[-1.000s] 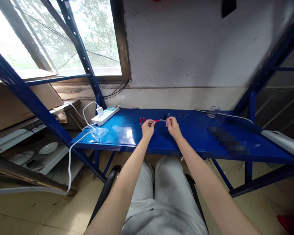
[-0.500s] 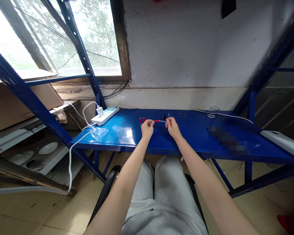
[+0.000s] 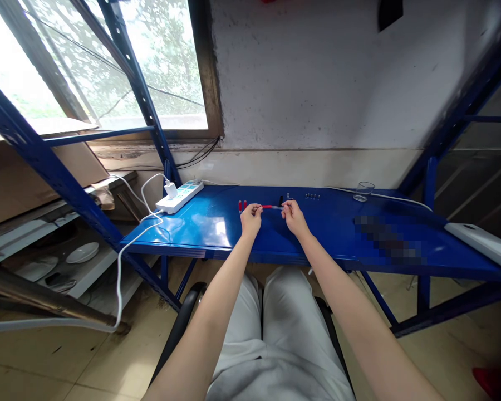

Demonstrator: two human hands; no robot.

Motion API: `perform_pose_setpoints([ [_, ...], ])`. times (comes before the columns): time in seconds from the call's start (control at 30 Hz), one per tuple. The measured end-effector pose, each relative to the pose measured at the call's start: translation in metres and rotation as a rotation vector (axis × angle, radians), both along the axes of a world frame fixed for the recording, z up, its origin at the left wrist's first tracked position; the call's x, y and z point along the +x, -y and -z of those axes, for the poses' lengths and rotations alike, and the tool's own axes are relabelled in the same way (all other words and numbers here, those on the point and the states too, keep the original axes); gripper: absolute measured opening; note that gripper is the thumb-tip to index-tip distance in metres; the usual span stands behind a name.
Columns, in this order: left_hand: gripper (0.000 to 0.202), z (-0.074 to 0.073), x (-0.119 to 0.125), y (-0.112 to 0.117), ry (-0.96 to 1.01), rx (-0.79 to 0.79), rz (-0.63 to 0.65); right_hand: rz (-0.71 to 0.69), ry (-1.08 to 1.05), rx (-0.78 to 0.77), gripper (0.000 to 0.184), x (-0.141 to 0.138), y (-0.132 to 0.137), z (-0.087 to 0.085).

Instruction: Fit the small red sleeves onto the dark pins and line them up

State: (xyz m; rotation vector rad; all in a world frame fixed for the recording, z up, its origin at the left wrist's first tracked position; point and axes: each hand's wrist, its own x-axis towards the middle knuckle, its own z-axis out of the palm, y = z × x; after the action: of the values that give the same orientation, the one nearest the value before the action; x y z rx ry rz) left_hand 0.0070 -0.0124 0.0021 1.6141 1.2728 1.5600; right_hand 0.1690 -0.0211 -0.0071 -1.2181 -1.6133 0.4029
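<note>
Over the middle of the blue bench my left hand [image 3: 251, 218] pinches the left end of a thin pen-like stick. The stick's left part is red [image 3: 267, 206] and its right part is pale or clear. Closed fingers of my right hand [image 3: 293, 217] grip the pale end, so both of its ends are hidden. Two short red pieces with pale lower ends [image 3: 240, 206] lie just left of my left hand. Behind my right hand is a small black piece [image 3: 281, 199], and near it a small clear piece [image 3: 288, 195].
Several tiny metallic pieces [image 3: 312, 196] stand in a row further back. A clear glass [image 3: 363, 191] is at the back right, a blurred dark object [image 3: 388, 239] nearer. A white power strip [image 3: 180, 196] with cables occupies the left; a white device [image 3: 482, 245] lies far right.
</note>
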Motion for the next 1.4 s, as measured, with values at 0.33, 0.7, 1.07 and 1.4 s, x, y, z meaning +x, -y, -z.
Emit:
perform_pose_setpoints([
  [0.33, 0.034, 0.015, 0.005, -0.012, -0.092, 0.025, 0.307, -0.003, 0.009, 0.024, 0.030, 0.000, 0.000, 0.000],
  [0.7, 0.026, 0.008, 0.003, -0.006, 0.046, 0.030, 0.289, -0.103, -0.008, 0.004, 0.028, -0.002, 0.000, -0.001],
  [1.07, 0.020, 0.006, 0.009, -0.003, 0.036, 0.064, 0.301, -0.029, -0.004, 0.008, 0.031, 0.000, -0.002, 0.002],
  [1.4, 0.010, -0.023, 0.010, -0.012, -0.349, 0.163, 0.268, -0.032, -0.039, -0.005, 0.035, 0.002, -0.002, 0.003],
])
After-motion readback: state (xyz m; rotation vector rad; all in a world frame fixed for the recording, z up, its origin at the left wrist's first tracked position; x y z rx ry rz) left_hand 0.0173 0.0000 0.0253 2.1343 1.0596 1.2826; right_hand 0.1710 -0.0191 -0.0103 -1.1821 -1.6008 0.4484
